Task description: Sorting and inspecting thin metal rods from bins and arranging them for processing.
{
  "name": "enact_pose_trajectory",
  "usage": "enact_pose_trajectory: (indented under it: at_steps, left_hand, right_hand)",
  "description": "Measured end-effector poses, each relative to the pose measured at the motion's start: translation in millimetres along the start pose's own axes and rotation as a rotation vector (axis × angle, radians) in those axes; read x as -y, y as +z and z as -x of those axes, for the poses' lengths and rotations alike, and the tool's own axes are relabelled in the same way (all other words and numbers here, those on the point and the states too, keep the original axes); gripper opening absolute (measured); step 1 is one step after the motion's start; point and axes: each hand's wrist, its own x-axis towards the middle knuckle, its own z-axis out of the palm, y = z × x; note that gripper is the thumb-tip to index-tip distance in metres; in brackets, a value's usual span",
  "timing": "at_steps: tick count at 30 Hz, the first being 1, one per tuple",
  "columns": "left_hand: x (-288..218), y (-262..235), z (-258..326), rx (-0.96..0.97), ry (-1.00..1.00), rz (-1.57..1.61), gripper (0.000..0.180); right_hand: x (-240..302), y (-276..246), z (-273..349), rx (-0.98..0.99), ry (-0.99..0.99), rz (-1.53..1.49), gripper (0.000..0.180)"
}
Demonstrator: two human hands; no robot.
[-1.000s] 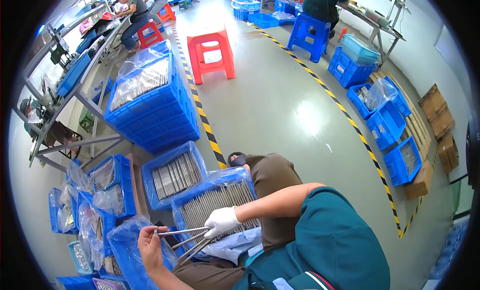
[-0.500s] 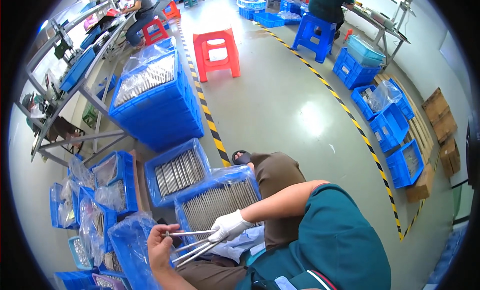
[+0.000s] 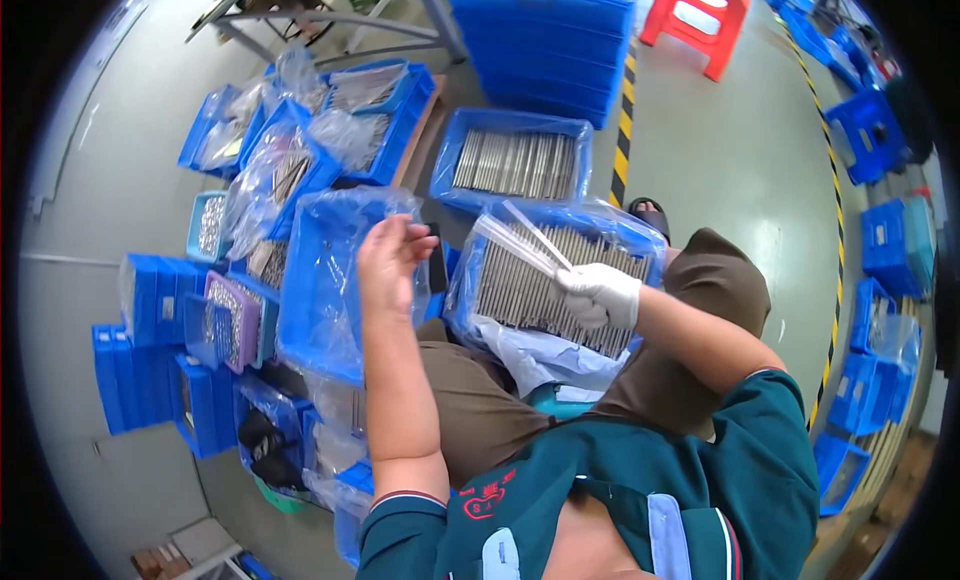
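Metal rods [image 3: 517, 245], slim, straight, shiny silver, splayed from gloved right hand [image 3: 602, 296]

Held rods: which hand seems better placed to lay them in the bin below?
Probably the right hand: gloved, it grips the rods over the bin filled with similar ones. The left hand is off to the side and grips none of them.

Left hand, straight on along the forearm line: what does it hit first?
Likely the far rim of the plastic-lined blue bin, which lies ahead of the left hand. Depth is unclear from this one view, so the hand may pass above it.
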Motion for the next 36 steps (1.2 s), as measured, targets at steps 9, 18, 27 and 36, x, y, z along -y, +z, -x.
enact_pose_trajectory:
  at_steps: [9,18,27,36]
  left_hand:
    - [-1.5,5.6,13.4,0.078,-0.054,0.09,0.028]
    - [-16.9,-10.7,14.8,0.038,-0.123,0.231,0.033]
    - [-28.2,-32.3,-8.8,-0.11,-0.243,0.27,0.042]
    - [-33.1,-31.1,-19.6,-0.173,-0.247,0.275,0.042]
  right_hand:
    - [71.1,-70.8,-108.4,-0.307,0.126,-0.241,0.014]
    - [115.9,-168.4,-304.2,-0.45,0.131,-0.319,0.016]
    - [100.3,-231.9,-424.8,-0.599,-0.12,-0.549,0.015]
    - [105.8,-238.1,-503.9,-0.724,-0.028,-0.213,0.022]
